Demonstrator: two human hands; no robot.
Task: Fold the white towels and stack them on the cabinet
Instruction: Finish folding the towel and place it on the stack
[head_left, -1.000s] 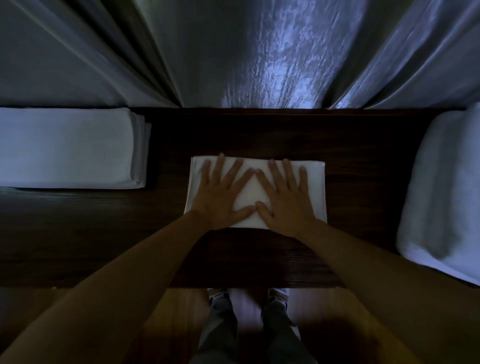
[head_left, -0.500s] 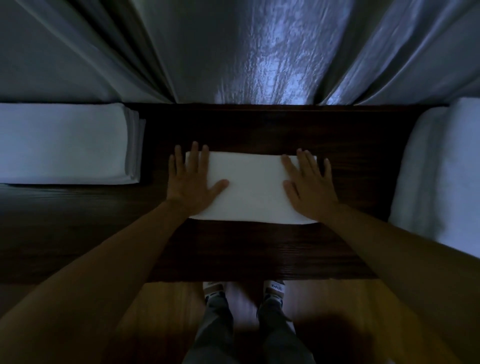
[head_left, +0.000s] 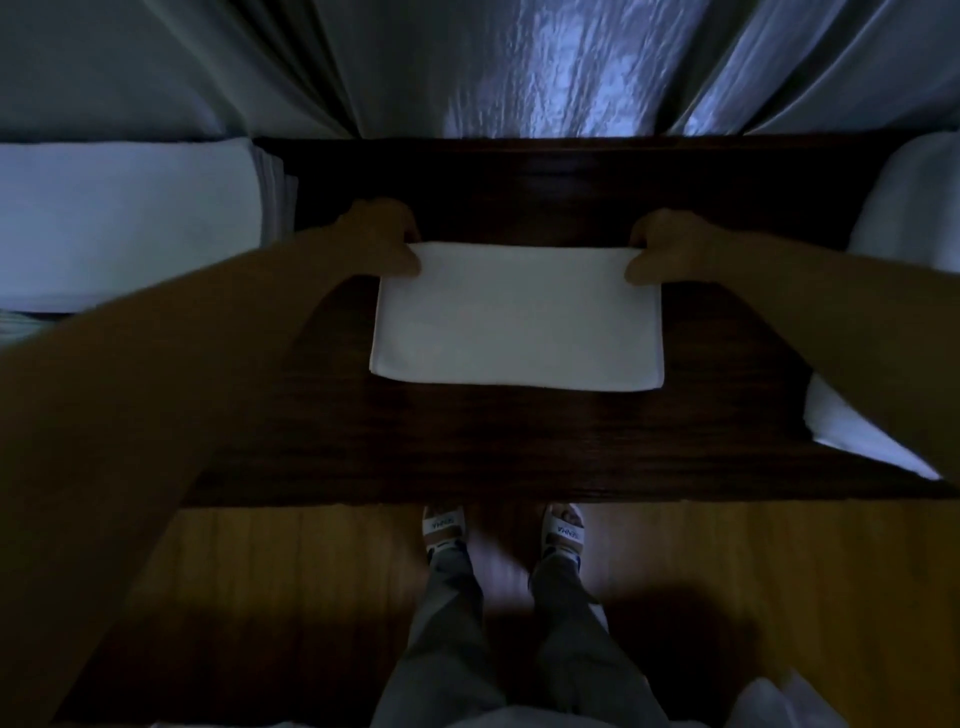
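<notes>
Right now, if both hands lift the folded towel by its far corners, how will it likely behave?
The folded towel is thin cloth, so it would probably sag between the left hand and right hand. It looks light. Its loose layers may unfold.

Stack (head_left: 124, 223) and pile (head_left: 914, 218) cut off

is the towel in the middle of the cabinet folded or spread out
Folded: the towel lies as a compact, neat rectangle on the cabinet, left hand and right hand pinching its far corners.
</notes>
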